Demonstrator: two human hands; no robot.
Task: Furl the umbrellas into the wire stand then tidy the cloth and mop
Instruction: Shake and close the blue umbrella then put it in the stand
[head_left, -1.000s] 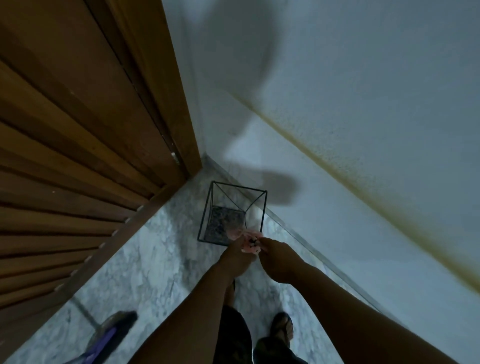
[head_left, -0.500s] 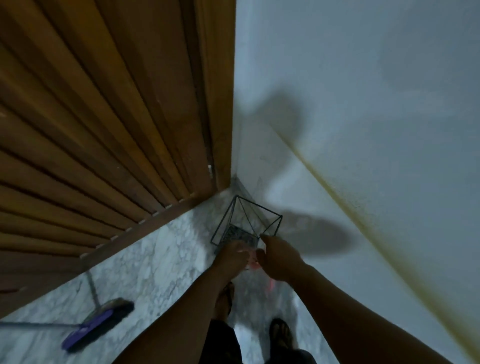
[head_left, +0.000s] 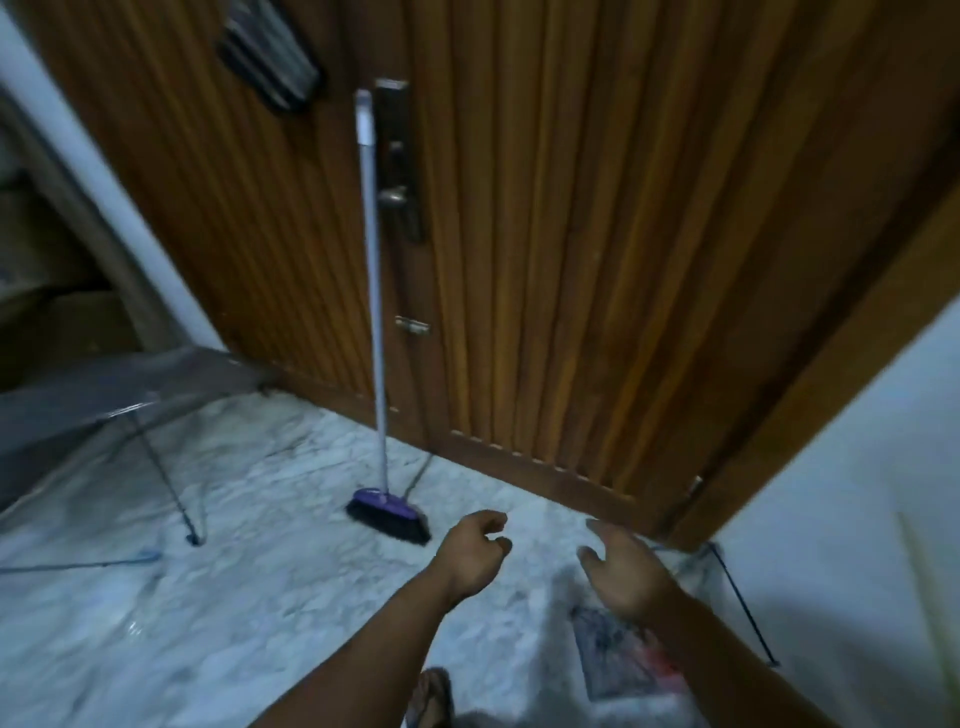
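Both of my hands hover empty over the marble floor. My left hand (head_left: 472, 551) has loosely curled fingers; my right hand (head_left: 623, 571) has spread fingers just above the black wire stand (head_left: 744, 608) at the lower right. Something pink and furled (head_left: 662, 667) lies inside the stand, blurred and partly hidden by my right arm. A mop (head_left: 387, 512) with a purple head and pale pole leans upright on the wooden door, ahead of my left hand. An open clear umbrella (head_left: 104, 395) rests on the floor at the left, its handle (head_left: 193, 538) touching the floor.
The ribbed wooden door (head_left: 571, 260) with a lock plate fills the back. A white wall (head_left: 841, 519) runs along the right. A thin blue strip (head_left: 78, 564) lies on the floor at the far left. My sandalled foot (head_left: 431, 696) shows at the bottom.
My hands have let go of the pink umbrella at the stand and come apart. The view has swung left from the corner to the door, the mop and the clear umbrella.
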